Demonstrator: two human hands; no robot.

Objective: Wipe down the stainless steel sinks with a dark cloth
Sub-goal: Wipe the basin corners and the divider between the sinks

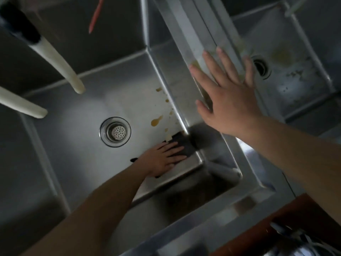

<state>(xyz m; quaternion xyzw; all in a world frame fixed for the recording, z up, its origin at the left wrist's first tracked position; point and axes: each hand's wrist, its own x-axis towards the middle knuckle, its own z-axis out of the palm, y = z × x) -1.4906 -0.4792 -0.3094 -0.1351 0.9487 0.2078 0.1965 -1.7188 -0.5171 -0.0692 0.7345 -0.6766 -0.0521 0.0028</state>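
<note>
Steel sink basin [77, 111], amber spills [156, 120]; left hand [162, 159] flat on dark cloth [184, 145].

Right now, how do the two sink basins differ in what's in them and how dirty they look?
The left basin holds the left hand pressing flat on the dark cloth, and has brown drips near its right wall. The right basin holds no hand or cloth and shows a yellowish smear with dark specks. The left drain has a shiny strainer; the right drain looks dark. Both are stainless steel.
</note>
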